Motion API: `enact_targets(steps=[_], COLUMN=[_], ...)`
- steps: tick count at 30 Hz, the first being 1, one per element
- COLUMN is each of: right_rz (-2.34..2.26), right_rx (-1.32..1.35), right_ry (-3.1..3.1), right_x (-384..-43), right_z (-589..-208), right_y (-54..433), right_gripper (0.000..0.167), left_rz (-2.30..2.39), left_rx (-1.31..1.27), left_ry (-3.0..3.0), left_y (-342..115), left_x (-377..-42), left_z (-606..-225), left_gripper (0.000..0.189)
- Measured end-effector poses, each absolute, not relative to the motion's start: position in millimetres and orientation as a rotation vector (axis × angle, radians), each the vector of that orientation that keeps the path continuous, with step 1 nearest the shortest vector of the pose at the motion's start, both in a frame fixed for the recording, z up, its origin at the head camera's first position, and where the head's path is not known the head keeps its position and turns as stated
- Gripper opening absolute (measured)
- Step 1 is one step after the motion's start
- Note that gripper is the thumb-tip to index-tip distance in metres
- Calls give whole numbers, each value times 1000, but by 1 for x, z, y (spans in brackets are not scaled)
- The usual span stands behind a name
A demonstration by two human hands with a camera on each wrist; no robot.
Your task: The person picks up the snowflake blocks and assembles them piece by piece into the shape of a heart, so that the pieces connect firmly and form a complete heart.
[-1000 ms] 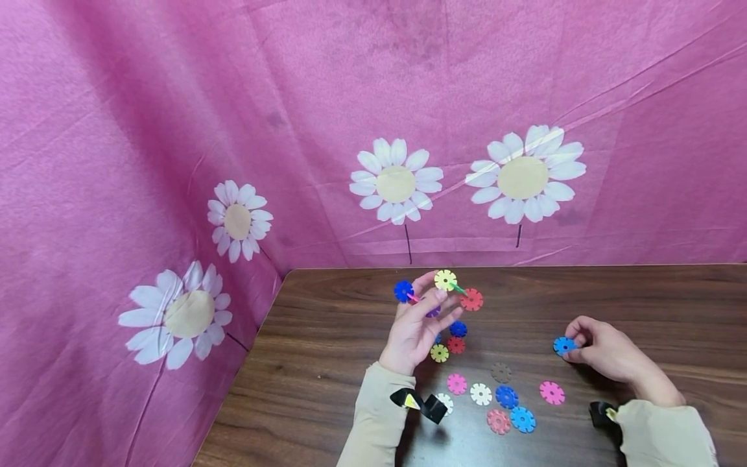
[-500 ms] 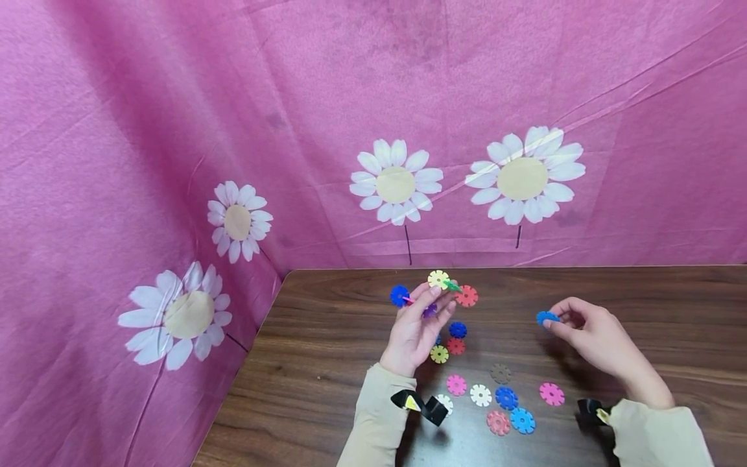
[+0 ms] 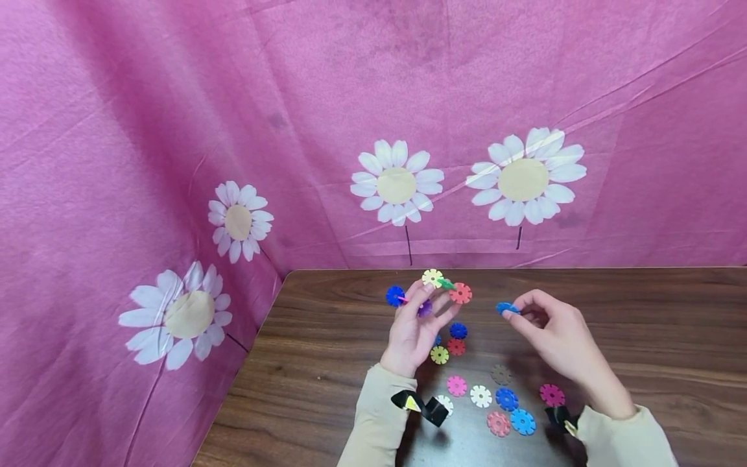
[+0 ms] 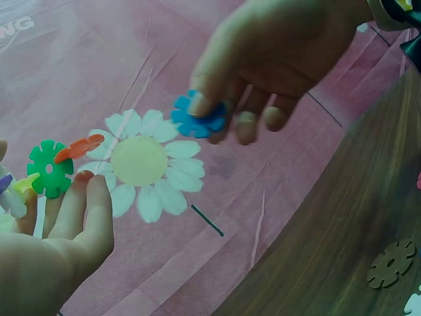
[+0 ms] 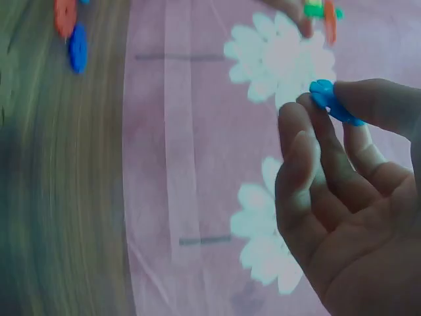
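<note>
My left hand (image 3: 407, 337) is raised over the table and holds a chain of joined notched plastic discs. The chain has a dark blue disc (image 3: 395, 296), a thin pink one, a purple disc (image 3: 425, 309) partly behind the fingers, a yellow disc (image 3: 432, 279), a green disc (image 4: 49, 170) and a red disc (image 3: 461, 293) at the right end. To the right, apart from the chain, my right hand (image 3: 563, 337) pinches a light blue notched disc (image 3: 506, 309) between thumb and fingers. In the right wrist view that blue disc (image 5: 334, 106) appears tilted.
Loose notched discs lie on the brown wooden table (image 3: 303, 363): a dark blue (image 3: 458, 331), a red (image 3: 456, 347) and a yellow disc (image 3: 439, 355) near the left hand, several others toward the front. A pink flowered cloth (image 3: 327, 97) hangs behind and at the left.
My right hand has moved left with the light blue disc, lifting it toward the chain. My left hand has shifted the chain slightly left. The loose discs on the table stayed put.
</note>
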State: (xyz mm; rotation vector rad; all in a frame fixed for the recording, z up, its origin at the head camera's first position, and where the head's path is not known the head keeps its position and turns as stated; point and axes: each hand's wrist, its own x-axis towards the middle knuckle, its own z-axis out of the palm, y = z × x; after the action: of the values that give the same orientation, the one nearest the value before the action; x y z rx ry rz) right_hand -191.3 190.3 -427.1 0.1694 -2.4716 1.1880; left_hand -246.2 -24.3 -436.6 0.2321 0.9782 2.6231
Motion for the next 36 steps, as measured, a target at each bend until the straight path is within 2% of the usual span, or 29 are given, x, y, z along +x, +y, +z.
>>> enact_targets(steps=[2,7,15,21,36], right_rz=[1207,1218,1209,1226,1195], right_rx=[165,190,262,223,157], right_ry=[-2469,-2443,-2390,-2357,-2298], right_x=[-189,-186,-188,-188,-188], right_z=[-425,-423,-427,-428,-427], right_y=[182,167,155,152,147], right_gripper=[12,10,12,14,15], left_rz=[2617,2605,2623,2592,2564], left_rx=[244,263,264,330,398], left_ry=[983,990,967,1004,1023], left_y=[-24,-22,-20,-18,-17], left_x=[-246,-246,-245,-244,-243], left_z=[-437,-438,-438,-438,-438], left_gripper=[20,6,9,23,21])
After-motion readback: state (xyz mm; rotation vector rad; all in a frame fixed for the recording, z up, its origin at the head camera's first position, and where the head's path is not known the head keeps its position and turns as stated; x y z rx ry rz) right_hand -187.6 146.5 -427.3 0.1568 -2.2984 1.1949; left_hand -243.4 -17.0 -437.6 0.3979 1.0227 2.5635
